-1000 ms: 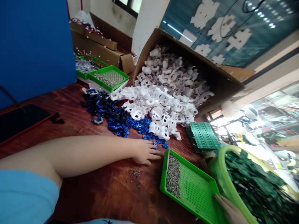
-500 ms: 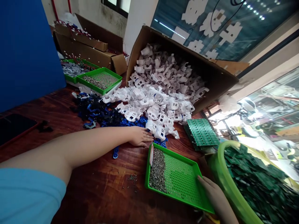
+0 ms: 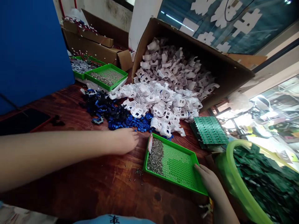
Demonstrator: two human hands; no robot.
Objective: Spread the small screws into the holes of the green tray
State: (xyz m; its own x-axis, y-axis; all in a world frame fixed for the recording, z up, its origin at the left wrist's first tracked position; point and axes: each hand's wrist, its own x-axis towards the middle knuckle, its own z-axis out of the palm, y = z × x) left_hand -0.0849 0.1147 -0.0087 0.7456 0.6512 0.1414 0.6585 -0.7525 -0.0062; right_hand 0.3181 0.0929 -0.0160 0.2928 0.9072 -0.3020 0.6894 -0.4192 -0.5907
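My left hand (image 3: 125,140) rests palm down on the wooden table (image 3: 98,186), fingers curled, right at the near edge of a heap of small blue plastic parts (image 3: 121,119). Whether it holds a part is hidden. My right hand (image 3: 209,182) grips the near right corner of a green perforated tray (image 3: 179,161) that carries a pile of small metal screws (image 3: 156,156) along its left side. A few loose screws (image 3: 138,171) lie on the table between my hands.
A tipped cardboard box (image 3: 210,59) spills white plastic housings (image 3: 165,90) behind the tray. Green circuit boards (image 3: 209,129) are stacked to the right, beside a green basin (image 3: 235,183) full of more. Two green trays (image 3: 106,76) stand at the back left; a phone (image 3: 22,121) lies far left.
My right hand has pulled the green tray left and closer to me. My left hand drew back from the white housings to the table by the blue parts.
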